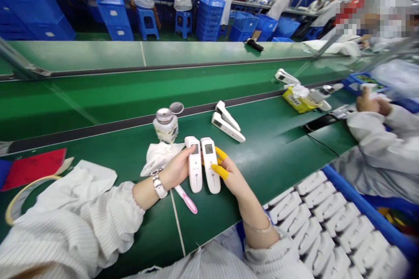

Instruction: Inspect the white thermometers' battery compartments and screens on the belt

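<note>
My left hand (179, 166) is closed around a white handheld thermometer (195, 174) with a small dark display, thumb beside the screen. Right alongside it, my right hand (231, 174), with yellow finger cots, grips a second thermometer (211, 178). Both are held upright, screens facing me, a narrow gap between them. Under my left wrist lies a crumpled white cloth (157, 157). A toothbrush with a pink and white handle (188, 200) rests just below the hands. Behind them stands a pump bottle (165, 127) with its round lid flipped up. Two more white thermometers (227, 126) lie crossed on the bench.
A blue crate (363, 207) with rows of white thermometers sits at my lower right. A roll of tape (19, 200) and a red sheet (36, 168) lie at left. Beyond a yellow box (299, 100), a co-worker's hands (369, 102) work at right. A green conveyor (131, 89) runs behind.
</note>
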Motion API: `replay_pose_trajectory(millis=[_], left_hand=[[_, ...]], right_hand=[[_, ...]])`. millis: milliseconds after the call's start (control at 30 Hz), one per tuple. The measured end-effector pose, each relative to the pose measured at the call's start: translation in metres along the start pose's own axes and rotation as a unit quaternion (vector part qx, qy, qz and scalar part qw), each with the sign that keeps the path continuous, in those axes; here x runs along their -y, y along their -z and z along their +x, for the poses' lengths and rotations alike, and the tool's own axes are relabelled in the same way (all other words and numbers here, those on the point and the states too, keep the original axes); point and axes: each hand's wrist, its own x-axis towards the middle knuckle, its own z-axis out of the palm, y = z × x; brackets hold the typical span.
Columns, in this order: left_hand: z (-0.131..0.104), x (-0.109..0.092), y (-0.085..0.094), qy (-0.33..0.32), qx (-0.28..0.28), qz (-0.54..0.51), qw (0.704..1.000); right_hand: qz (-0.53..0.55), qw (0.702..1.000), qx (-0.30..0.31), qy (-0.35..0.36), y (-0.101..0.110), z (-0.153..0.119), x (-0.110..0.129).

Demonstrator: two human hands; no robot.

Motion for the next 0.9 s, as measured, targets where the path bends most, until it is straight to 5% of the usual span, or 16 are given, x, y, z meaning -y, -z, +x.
replay_pose_trajectory(millis=[367,567,800,900], left_hand=[[-0.001,-0.007,-0.002,0.044,-0.139,0.139,0.979],[0.009,-0.012,0.011,0.086,-0.135,0.189,0.969],[-0.003,0.004,0.004,-0.013,-0.029,0.101,0.994],[0.002,0.001,0.007,-0.052,0.020,0.090,0.994]], right_hand=[[-0.201,0.980,-0.001,-0.012,0.007,0.002,-0.004],[-0.259,0.965,-0.034,-0.016,0.009,-0.001,0.005],[-0.289,0.951,-0.093,0.055,-0.008,-0.011,0.000],[-0.291,0.952,-0.045,0.080,-0.009,-0.010,0.000]])
